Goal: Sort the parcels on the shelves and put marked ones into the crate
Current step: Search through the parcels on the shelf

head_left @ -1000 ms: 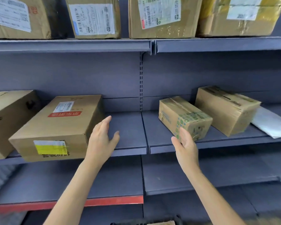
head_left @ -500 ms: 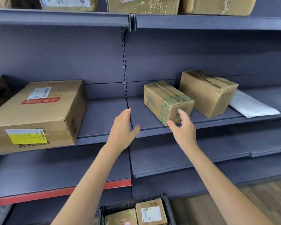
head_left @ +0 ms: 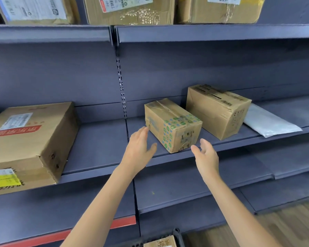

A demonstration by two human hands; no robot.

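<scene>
Grey-blue metal shelving fills your view, and the parcel that matters is the small box with green printing (head_left: 172, 124), sitting on the middle shelf (head_left: 100, 145) just right of the upright seam, turned at an angle so its near corner points toward you and its long axis runs back and to the left. It lies directly ahead of you, between your two hands. Your left hand (head_left: 139, 150) is the nearer one, fingers straight and spread, fingertips just beside the box's left face; whether they touch it, you cannot tell. Your right hand (head_left: 206, 154) hovers just beside the near right corner, fingers loosely apart, holding nothing. Judged from this, a two-handed grasp needs both palms closing inward. Down at the bottom edge, the crate (head_left: 177, 233) waits.
</scene>
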